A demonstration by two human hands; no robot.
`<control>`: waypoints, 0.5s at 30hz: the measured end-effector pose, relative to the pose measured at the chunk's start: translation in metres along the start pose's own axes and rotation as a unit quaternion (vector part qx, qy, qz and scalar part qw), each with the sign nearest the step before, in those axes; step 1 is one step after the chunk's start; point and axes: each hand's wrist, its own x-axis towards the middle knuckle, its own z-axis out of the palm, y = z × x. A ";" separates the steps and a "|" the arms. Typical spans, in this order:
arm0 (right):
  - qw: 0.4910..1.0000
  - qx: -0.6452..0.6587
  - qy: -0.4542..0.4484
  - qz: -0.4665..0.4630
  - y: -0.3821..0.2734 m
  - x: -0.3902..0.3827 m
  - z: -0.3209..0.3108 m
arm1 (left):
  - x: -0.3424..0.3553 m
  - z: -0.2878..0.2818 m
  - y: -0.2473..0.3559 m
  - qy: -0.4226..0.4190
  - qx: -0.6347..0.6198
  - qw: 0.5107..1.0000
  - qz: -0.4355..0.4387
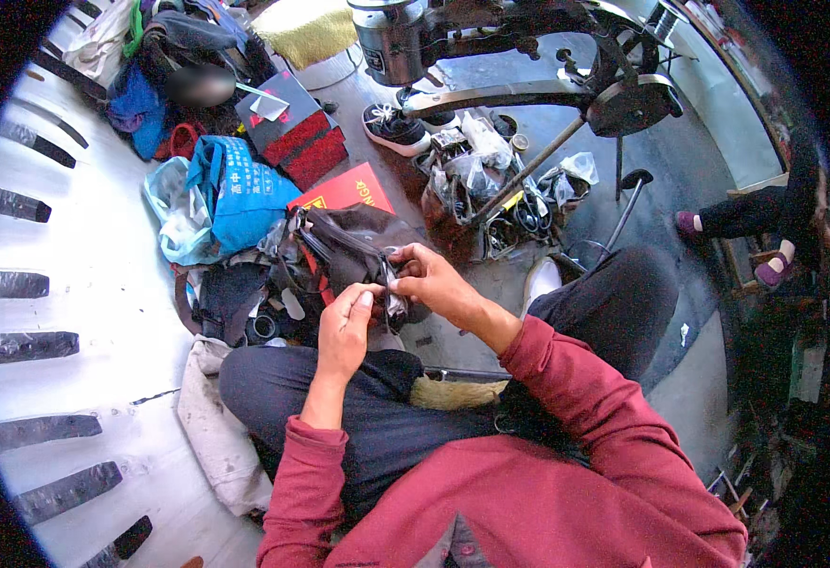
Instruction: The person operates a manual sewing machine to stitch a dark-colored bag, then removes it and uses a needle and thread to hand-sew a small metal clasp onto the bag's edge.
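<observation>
A dark brown bag (353,237), soft and creased, lies before my knees with its near edge lifted. My left hand (343,327) has thumb and fingers pinched at that edge, beside what looks like a zipper. Close by on the right, my right hand (437,284) pinches the same edge, its fingertips almost meeting the left ones. A pale, shiny patch shows just below the fingertips; I cannot make out what it is. Under the bag's far side sits a red box (363,187).
A blue bag (235,199) and black-and-red boxes (306,142) lie to the left. Ahead are a sneaker (396,130), clear bags of small parts (481,156) and a heavy black machine (500,95). Another person's legs (741,213) show at right.
</observation>
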 end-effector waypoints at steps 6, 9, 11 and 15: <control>1.000 -0.002 -0.004 -0.027 0.008 -0.002 0.005 | 0.043 -0.011 -0.020 0.025 0.146 0.981 0.128; 0.998 -0.049 0.003 -0.038 0.007 0.000 -0.001 | 0.067 -0.012 -0.029 -0.039 0.185 0.964 0.187; 0.998 -0.052 0.017 -0.037 0.005 -0.002 -0.004 | 0.078 -0.011 -0.035 -0.086 0.229 0.954 0.174; 0.981 -0.137 0.118 -0.075 -0.004 -0.017 0.000 | 0.092 -0.006 -0.041 -0.094 0.134 0.982 0.093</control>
